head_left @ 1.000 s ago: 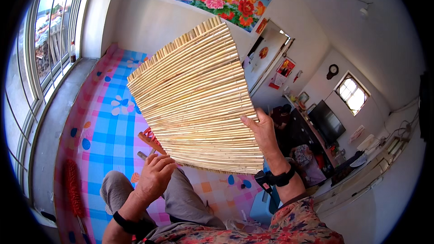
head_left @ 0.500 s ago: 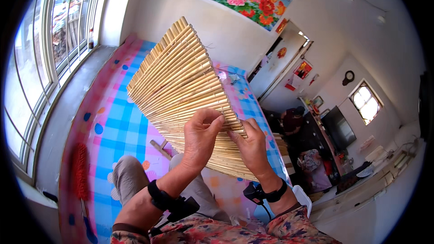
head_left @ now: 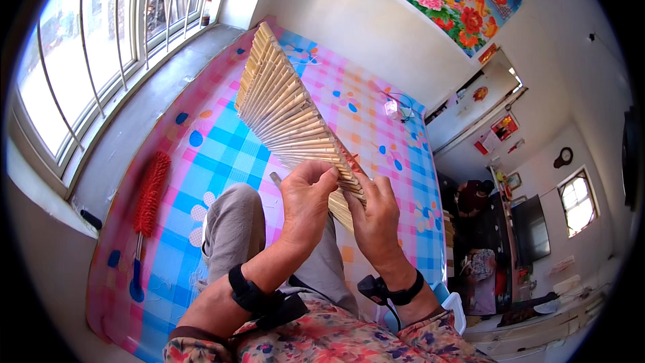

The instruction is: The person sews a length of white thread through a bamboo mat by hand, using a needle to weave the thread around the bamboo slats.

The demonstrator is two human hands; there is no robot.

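Note:
A mat of thin bamboo slats rises in front of me, tilted and fanned, with its upper end away from me. My right hand is closed round its near right edge, fingers behind and thumb in front. Closed in a pinch, my left hand rests against the same edge, its thumb and fingertips at the slat ends. Whether a thread is between those fingertips is too small to tell. Something red shows just behind the mat's edge, mostly hidden. Both wrists wear black straps.
A blue and pink checked sheet spreads under my legs. On it at left lies a red fluffy duster with a blue handle. A barred window and sill run along the left. People sit at the far right near a television.
The mat has turned more edge-on and its upper end stands more upright. The red thing behind it has come into sight. My view has swung left; both hands keep their places on the edge.

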